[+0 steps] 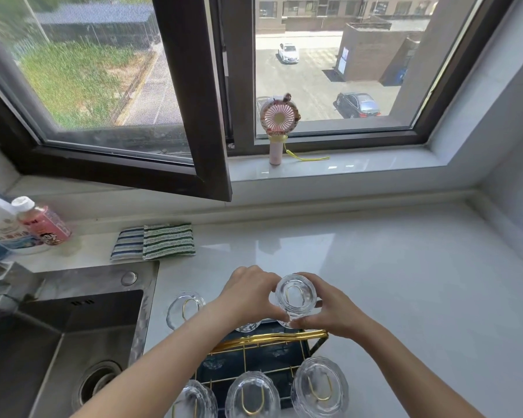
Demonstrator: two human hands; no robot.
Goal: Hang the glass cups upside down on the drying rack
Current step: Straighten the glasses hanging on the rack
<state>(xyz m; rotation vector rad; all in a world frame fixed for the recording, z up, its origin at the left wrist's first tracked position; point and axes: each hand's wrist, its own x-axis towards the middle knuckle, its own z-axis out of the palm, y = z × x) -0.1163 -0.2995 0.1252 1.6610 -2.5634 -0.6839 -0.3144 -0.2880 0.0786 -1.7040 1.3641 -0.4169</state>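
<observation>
A dark drying rack (263, 357) with gold wire hooks and a gold handle stands on the white counter near the bottom middle. Both hands hold one clear glass cup (296, 295) bottom-up over a gold hook at the rack's far right. My left hand (248, 294) grips its left side and my right hand (329, 312) its right side. Another upturned cup (184, 307) hangs at the far left. Three more upturned cups (252, 398) hang along the near side. A further glass shows partly under my left wrist.
A steel sink (58, 342) lies to the left of the rack. Striped cloths (154, 241) and bottles (40, 221) sit behind it. A pink hand fan (280, 125) stands on the window sill. The open window frame (206, 131) juts over the counter's back.
</observation>
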